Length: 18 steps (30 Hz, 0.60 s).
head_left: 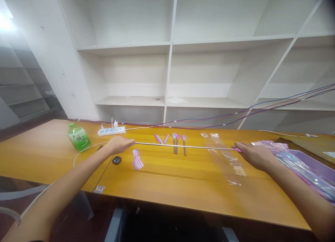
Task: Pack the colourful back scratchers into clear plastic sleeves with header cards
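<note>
A telescopic back scratcher [193, 146], drawn out to a long thin metal rod, stretches level above the table between my two hands. My left hand [120, 144] is closed around its left end, hiding that end. At the other end my right hand [252, 154] grips beside a small pink part [237, 149], mostly covered by the fingers. Behind the rod lie three short back scratchers, one with a blue claw [174, 136] and two with pink claws [184, 137]. Left of them are pink, blue and purple handle sleeves [166, 138]. Small printed cards [137, 162] lie nearer my left hand.
Clear plastic bags [230, 158] lie left of my right hand. A purple bin [311, 161] with packaged items stands at the right. At the left are a green tea bottle [79, 137], a power strip [111, 131] and a small black device [116, 160]. White shelves [167, 74] rise behind.
</note>
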Tool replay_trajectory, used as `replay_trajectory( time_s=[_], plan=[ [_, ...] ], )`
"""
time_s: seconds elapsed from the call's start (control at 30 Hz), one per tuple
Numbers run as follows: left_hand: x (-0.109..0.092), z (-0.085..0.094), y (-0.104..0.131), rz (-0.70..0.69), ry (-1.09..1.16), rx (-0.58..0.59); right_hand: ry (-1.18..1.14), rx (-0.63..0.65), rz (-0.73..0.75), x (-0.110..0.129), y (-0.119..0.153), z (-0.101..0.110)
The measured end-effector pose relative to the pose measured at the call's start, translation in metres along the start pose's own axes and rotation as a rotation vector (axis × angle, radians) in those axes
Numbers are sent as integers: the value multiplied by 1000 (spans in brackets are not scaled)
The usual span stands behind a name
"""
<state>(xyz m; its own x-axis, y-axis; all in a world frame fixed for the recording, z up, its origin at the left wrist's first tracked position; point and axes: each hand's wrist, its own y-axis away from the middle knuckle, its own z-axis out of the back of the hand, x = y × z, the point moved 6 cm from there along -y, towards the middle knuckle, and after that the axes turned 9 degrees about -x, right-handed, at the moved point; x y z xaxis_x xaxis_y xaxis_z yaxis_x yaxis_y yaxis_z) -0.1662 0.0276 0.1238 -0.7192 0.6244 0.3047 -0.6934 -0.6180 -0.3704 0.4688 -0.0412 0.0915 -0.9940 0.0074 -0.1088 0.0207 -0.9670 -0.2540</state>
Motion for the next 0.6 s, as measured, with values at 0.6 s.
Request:
replay_trajectory(
  time_s=[0.6],
  plan=[
    [-6,-14,-8,5,-4,-3,-176,8,-100,8,21,-10]
  ],
)
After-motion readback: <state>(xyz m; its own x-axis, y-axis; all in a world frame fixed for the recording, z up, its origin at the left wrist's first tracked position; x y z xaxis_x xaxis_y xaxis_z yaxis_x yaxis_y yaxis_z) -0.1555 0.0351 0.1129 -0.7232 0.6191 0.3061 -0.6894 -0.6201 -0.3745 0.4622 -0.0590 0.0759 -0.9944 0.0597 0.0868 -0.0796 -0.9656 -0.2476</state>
